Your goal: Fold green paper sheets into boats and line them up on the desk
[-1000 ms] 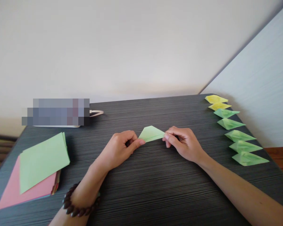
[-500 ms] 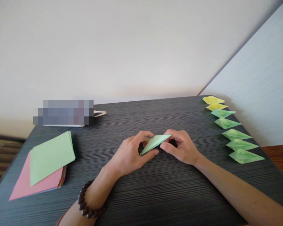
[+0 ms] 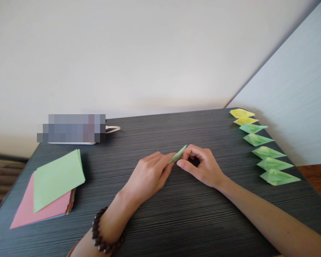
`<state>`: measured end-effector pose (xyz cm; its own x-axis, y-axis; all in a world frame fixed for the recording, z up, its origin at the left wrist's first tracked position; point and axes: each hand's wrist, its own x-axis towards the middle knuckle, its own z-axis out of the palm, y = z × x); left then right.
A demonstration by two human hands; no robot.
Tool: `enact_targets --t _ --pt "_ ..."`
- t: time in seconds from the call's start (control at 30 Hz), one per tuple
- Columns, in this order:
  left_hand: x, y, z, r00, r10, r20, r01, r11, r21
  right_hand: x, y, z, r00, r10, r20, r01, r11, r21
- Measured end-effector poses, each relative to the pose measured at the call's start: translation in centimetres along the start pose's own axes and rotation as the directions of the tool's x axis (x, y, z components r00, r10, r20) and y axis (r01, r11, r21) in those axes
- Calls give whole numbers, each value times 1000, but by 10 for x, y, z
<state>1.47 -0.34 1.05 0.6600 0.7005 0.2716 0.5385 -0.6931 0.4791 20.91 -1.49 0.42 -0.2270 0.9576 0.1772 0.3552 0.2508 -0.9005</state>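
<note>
Left hand (image 3: 149,173) pinches folded green paper (image 3: 178,154), slim, tilted, mid-desk. Right hand (image 3: 203,166) curled beside it; can't tell if gripping. Dark, streaky desk (image 3: 182,221) stretches between hands and creased, pointed paper shapes (image 3: 269,152) along right edge; flat green sheets (image 3: 59,180) near left edge.

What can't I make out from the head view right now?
All in the head view:
Paper: its near end is hidden by the left hand.
Right hand: whether its fingers touch the paper is unclear, as the two overlap in view.
Pink sheet: partly covered by the green sheets.
Object at back left: masked by pixelation.
Right forearm: cut off by the picture's edge.
</note>
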Motion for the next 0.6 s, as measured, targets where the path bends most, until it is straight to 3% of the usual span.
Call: enact_targets --t 0.33,0.6 --pt "0 4 3 998 60 -3 -60 997 45 1 -1 3 1000 10 -21 -10 1000 8" --pt "0 4 1 993 -111 33 115 983 -144 1 -1 1 999 3 35 -3 1000 25"
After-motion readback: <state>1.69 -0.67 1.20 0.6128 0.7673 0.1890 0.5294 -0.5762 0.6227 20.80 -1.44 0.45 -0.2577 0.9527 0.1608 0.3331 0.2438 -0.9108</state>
